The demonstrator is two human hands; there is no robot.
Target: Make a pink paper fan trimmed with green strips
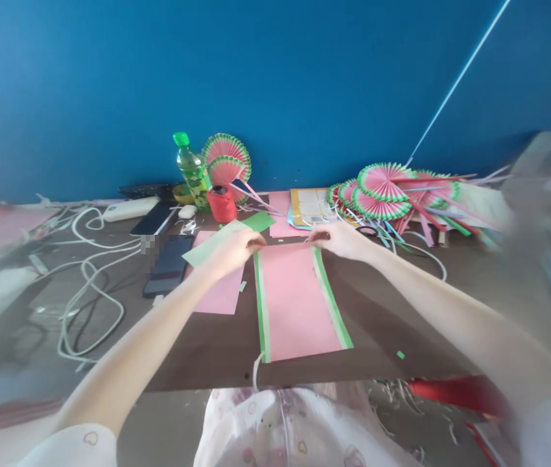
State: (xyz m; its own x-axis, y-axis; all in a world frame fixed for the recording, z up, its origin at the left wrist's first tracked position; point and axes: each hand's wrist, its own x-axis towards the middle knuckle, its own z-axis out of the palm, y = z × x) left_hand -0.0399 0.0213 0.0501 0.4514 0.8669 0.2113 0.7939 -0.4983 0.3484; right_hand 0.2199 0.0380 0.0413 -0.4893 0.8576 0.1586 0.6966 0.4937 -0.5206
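Note:
A long pink paper sheet [293, 301] with green strips along both long edges lies on the dark table [198, 350] in front of me. My left hand [234, 250] pinches its far left corner, fingers closed. My right hand [336, 238] pinches the far right corner in the same way. Both arms reach forward over the table. A pale green strip [205, 250] and another pink sheet [220, 295] lie under my left forearm.
Folded pink-and-green paper fans [385, 191] are piled at the back right, two more [227, 159] stand by a green bottle [192, 170] and a red spool [222, 204]. Phones [168, 264], white cables [88, 279] and a power strip [130, 208] lie left. A red roll [455, 392] sits near right.

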